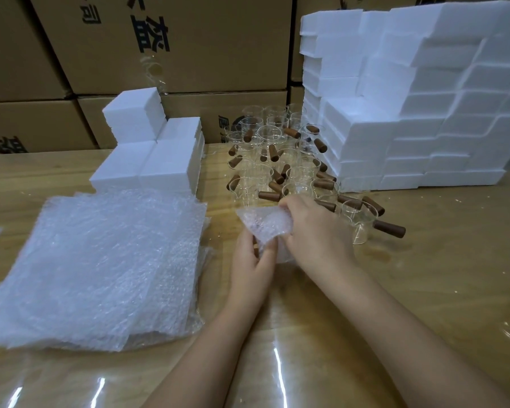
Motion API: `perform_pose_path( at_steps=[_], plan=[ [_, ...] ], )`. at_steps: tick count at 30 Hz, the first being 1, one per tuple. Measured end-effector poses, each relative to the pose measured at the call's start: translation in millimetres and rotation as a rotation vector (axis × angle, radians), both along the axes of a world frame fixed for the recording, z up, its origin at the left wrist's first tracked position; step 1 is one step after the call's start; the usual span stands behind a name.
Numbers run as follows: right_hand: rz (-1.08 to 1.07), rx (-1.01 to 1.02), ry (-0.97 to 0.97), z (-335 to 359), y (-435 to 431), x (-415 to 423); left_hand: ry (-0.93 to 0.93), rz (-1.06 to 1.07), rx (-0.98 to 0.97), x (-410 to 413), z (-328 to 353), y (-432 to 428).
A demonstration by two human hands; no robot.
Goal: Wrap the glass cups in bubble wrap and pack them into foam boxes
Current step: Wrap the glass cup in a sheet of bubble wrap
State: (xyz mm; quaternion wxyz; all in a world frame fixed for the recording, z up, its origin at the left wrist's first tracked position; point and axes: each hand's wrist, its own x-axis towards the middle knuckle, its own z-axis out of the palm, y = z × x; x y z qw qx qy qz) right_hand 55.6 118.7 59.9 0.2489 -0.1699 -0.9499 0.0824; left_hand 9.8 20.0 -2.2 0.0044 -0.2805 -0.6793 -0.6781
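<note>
Both my hands hold one glass cup wrapped in a sheet of bubble wrap point(261, 223) at the table's middle. My left hand point(252, 260) grips it from below, where a bit of brown wooden handle shows between the fingers. My right hand point(312, 228) presses the wrap over the top from the right. Several bare glass cups with brown wooden handles point(280, 160) stand crowded just behind my hands. One cup point(361, 223) stands apart at the right. A thick stack of bubble wrap sheets point(100, 266) lies at the left.
A small pile of white foam boxes point(156, 154) stands behind the bubble wrap stack. A tall wall of foam boxes point(418, 113) fills the back right. Brown cardboard cartons point(189, 45) line the far edge. The wooden table point(439, 275) has a glossy cover.
</note>
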Motion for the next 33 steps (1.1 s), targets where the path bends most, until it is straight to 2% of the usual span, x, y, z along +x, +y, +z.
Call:
perform_pose_path(
  at_steps=[3,8,11,14,16,22,27,30,33],
  plan=[
    [0.143,0.082,0.083,-4,-5,-1,-0.008,0.087,-0.049,-3,1,0],
    [0.226,-0.103,0.161,-16,-12,-2,-0.177,0.2,0.049,-11,1,-4],
    [0.173,-0.223,0.065,-24,-15,-6,-0.244,0.263,0.064,-16,0,-6],
    [0.122,-0.43,-0.063,-31,-14,-10,-0.227,0.259,0.053,-16,-1,-6],
    [0.099,-0.485,-0.081,-33,-12,-11,-0.21,0.23,0.041,-14,-2,-5],
    [0.065,-0.441,-0.053,-34,2,-13,-0.086,0.199,0.018,-3,2,0],
    [0.065,-0.181,-0.02,-33,8,-11,0.039,0.198,-0.175,-4,1,-6],
    [0.07,-0.108,-0.027,-32,9,-10,0.13,0.166,-0.294,-4,1,-5],
    [0.058,-0.052,-0.019,-31,10,-9,0.212,0.149,-0.301,-3,3,-3]
  ],
)
